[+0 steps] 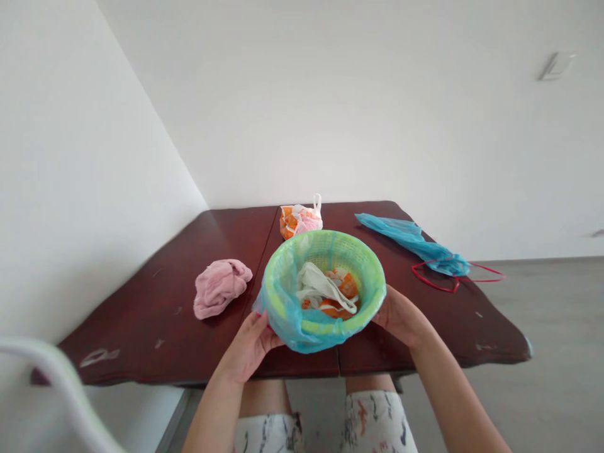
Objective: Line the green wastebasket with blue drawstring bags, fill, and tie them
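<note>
White tube: a pale, blurred curve (pixel 61 380) at the lower left, seemingly closest to the lens; what it belongs to cannot be told.
Left hand: the person's left hand (pixel 255 346) is clamped on the near left side of the basket, gripping through thin film, with part of the fingers hidden.
Right hand: the right hand (pixel 399 314) closes on the basket's right side, lower than the rim; its fingertips are out of sight behind the wall.
Basket: the green basket (pixel 371 261) sits between the two palms, above the table's (pixel 155 277) near edge, its mouth tipped toward the wearer; whether its base touches the wood cannot be told.
Liner: blue plastic film (pixel 302 336) covers the inside and folds over the near rim, bunching close to the left hand.
Contents: crumpled white and orange bags (pixel 325 292) lie inside, low in the basket.
Good handling: even pressure from both sides and a level rim would likely serve best; pinching basket and film together should stop the liner slipping.
Around it: pink cloth (pixel 221 287) to the left, an orange-and-white bag (pixel 302 220) behind, a blue bag (pixel 408 237) with red cord (pixel 450 286) at right.
</note>
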A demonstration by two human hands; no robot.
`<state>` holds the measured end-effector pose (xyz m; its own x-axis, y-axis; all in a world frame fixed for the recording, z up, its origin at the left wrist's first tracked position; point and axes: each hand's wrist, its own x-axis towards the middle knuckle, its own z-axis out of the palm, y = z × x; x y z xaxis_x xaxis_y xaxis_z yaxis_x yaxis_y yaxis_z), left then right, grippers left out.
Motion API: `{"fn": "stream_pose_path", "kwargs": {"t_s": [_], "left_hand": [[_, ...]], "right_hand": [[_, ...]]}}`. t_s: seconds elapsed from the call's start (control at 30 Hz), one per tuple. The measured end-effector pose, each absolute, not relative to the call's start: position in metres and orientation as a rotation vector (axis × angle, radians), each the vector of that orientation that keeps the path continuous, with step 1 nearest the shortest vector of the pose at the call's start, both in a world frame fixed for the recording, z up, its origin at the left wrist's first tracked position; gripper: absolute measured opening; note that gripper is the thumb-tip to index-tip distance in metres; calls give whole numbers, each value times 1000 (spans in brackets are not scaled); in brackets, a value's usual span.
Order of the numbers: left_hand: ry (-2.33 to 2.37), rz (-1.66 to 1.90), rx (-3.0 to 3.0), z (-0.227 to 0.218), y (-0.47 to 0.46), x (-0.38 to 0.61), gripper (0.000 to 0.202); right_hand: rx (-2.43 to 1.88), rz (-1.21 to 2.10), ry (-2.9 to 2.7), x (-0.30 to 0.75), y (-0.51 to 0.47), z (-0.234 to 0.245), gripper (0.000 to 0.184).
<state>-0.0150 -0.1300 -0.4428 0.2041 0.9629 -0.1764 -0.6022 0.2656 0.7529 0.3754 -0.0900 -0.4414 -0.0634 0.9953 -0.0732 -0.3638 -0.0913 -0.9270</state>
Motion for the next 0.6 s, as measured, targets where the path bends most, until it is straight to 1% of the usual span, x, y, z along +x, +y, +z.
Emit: {"fn": "stream_pose_path", "kwargs": {"t_s": [0.07, 0.2, 0.37, 0.43, 0.53, 0.6], "left_hand": [[759, 1144, 690, -444, -136, -13, 44], [744, 1102, 733, -440, -142, -10, 48], [622, 905, 837, -438, -152, -9, 63], [586, 833, 852, -440, -158, -6, 61], [571, 845, 788, -444, -165, 3, 47], [575, 875, 735, -443, -168, 7, 42]], "right_hand": [[-948, 1578, -875, 378, -97, -439, 38], [-884, 1720, -760, 375, -112, -436, 42], [-833, 1733, -697, 364, -127, -431, 33], [-820, 1715, -667, 363, -135, -429, 30], [-818, 1697, -642, 364, -147, -424, 30], [-813, 1694, -634, 366, -152, -419, 31]]}}
